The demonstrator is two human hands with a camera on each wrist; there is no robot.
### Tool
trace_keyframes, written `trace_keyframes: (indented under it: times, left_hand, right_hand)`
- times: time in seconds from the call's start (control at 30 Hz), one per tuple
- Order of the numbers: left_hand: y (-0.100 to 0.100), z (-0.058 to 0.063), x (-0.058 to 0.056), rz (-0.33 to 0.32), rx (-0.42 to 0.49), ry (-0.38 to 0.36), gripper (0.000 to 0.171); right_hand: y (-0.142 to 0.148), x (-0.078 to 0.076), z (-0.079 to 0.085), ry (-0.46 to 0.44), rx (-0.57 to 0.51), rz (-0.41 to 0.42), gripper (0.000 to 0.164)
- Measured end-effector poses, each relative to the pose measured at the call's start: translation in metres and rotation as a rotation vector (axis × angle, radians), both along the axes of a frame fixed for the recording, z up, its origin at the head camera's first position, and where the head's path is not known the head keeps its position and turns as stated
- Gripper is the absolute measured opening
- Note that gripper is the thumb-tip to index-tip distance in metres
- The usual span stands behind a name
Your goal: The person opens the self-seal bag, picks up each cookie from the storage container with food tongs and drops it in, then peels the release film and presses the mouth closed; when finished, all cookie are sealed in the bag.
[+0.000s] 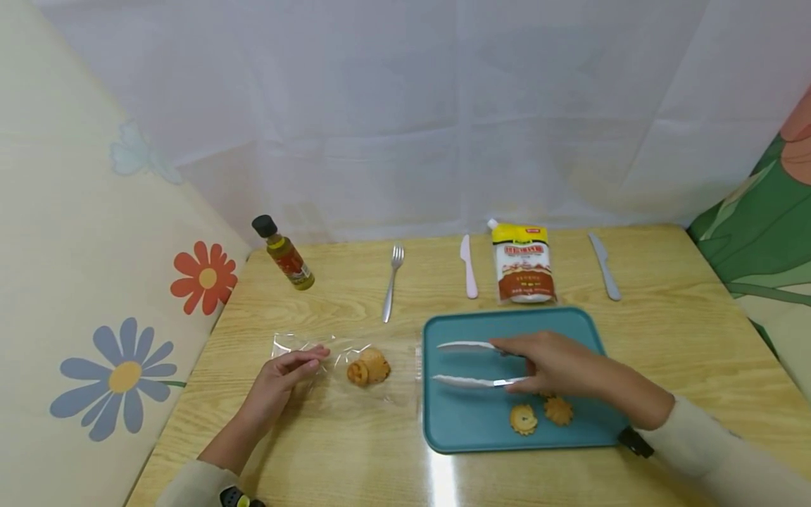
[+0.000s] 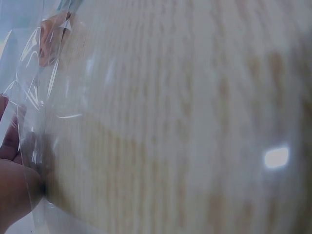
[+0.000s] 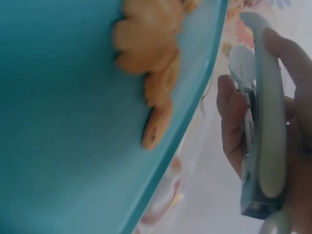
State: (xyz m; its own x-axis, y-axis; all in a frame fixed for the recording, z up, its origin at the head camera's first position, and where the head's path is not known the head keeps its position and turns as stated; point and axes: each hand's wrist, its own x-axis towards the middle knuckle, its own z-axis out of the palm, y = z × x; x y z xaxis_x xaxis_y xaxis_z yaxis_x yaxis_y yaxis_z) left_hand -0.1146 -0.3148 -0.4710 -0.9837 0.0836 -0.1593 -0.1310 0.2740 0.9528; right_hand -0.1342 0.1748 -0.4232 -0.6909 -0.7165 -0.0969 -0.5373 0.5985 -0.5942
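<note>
My right hand (image 1: 560, 362) grips a pair of tongs (image 1: 465, 382) over the teal tray (image 1: 469, 429). The tongs' two white tips stand apart with nothing between them. Close to the right wrist, scalloped pastries (image 1: 523, 420) lie on the tray, partly hidden by the hand; the right wrist view shows them in a row. My left hand (image 1: 281, 377) rests at the left end of a clear plastic bag (image 1: 323, 394), thumb and fingers slightly parted. A browned bread roll (image 1: 369, 367) lies within the bag. Clear film crosses in front of the fingers (image 2: 10, 141) in the left wrist view.
Along the back of the wooden table are an oil bottle (image 1: 288, 259), a fork (image 1: 391, 285), a pink knife (image 1: 468, 267), a sauce pouch (image 1: 523, 264) and a grey knife (image 1: 605, 267). A white cloth (image 1: 380, 127) hangs behind.
</note>
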Motion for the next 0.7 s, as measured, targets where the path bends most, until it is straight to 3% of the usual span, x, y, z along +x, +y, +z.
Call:
trace_keyframes:
  times: [0.43,0.7]
  left_hand:
    - [0.0,0.0,-0.001,-0.01,0.005,0.017,0.04]
    - [-0.002,-0.005,-0.003,-0.015,0.004,0.044,0.034]
  right_hand:
    - [0.051,0.006,0.006,-0.018,0.063,-0.089,0.08]
    - [0.076,0.0,0.011,-0.03,0.065,-0.098,0.078]
